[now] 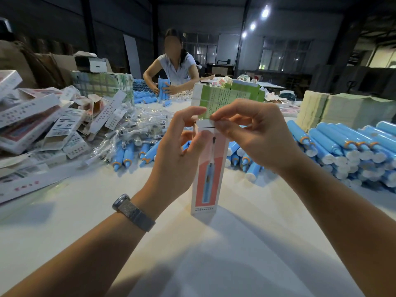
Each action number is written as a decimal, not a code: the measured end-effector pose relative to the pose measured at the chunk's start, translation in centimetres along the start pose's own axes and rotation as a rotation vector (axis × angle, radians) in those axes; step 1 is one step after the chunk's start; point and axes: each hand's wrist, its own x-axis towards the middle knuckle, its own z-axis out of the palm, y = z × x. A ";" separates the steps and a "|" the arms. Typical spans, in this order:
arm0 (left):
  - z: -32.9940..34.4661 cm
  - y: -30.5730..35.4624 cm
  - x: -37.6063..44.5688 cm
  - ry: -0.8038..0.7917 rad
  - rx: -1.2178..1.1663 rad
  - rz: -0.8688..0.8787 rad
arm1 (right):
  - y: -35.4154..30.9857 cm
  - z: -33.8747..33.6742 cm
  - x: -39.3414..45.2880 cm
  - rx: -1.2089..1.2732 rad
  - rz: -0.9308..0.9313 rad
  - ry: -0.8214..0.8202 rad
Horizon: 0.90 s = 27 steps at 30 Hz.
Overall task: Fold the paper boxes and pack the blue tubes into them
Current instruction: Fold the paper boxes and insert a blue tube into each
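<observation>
The paper box [209,168] was stood upright on the white table [64,221], its top flap pinched by the curled fingers of the right hand [257,133]. Its upper side was held by the left hand [177,151], fingers half bent. Blue tubes [353,151] were piled beyond the right fingers.
</observation>
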 end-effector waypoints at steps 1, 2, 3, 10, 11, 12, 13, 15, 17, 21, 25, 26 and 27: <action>0.0 0.0 0.0 0.004 0.007 0.010 | -0.1 -0.2 0.1 -0.016 0.000 -0.009; 0.0 -0.1 0.0 0.005 0.016 0.017 | -0.2 -0.3 0.1 -0.028 0.005 -0.018; 0.0 -0.1 0.0 0.004 0.024 0.021 | -0.3 -0.5 0.2 -0.041 0.010 -0.028; -0.2 -0.1 0.0 -0.009 0.046 0.069 | -1.2 -0.9 0.5 -0.111 0.052 -0.056; -0.3 -0.1 0.0 -0.008 0.053 0.070 | -1.2 -1.0 0.5 -0.107 0.074 -0.073; -0.2 -0.1 0.0 -0.004 0.052 0.063 | -1.3 -1.2 0.6 -0.102 0.086 -0.092; -0.2 0.0 0.0 0.002 0.041 0.053 | -1.3 -1.3 0.6 -0.094 0.090 -0.111; -0.1 0.2 0.0 0.014 0.014 0.037 | -1.4 -1.6 0.8 -0.069 0.091 -0.142; -0.1 0.3 0.0 0.013 -0.016 0.035 | -1.3 -1.8 0.8 -0.029 0.104 -0.156; -0.1 0.3 0.0 0.008 -0.085 0.015 | -0.9 -1.9 0.9 0.031 0.121 -0.164; -0.1 0.3 -0.1 -0.011 -0.097 0.001 | -1.0 -2.3 0.9 0.070 0.130 -0.211; -0.1 0.3 -0.1 -0.018 -0.091 0.000 | -1.0 -2.4 0.9 0.076 0.131 -0.223; -0.1 0.3 -0.1 -0.024 -0.083 -0.002 | -1.0 -2.4 0.9 0.076 0.131 -0.231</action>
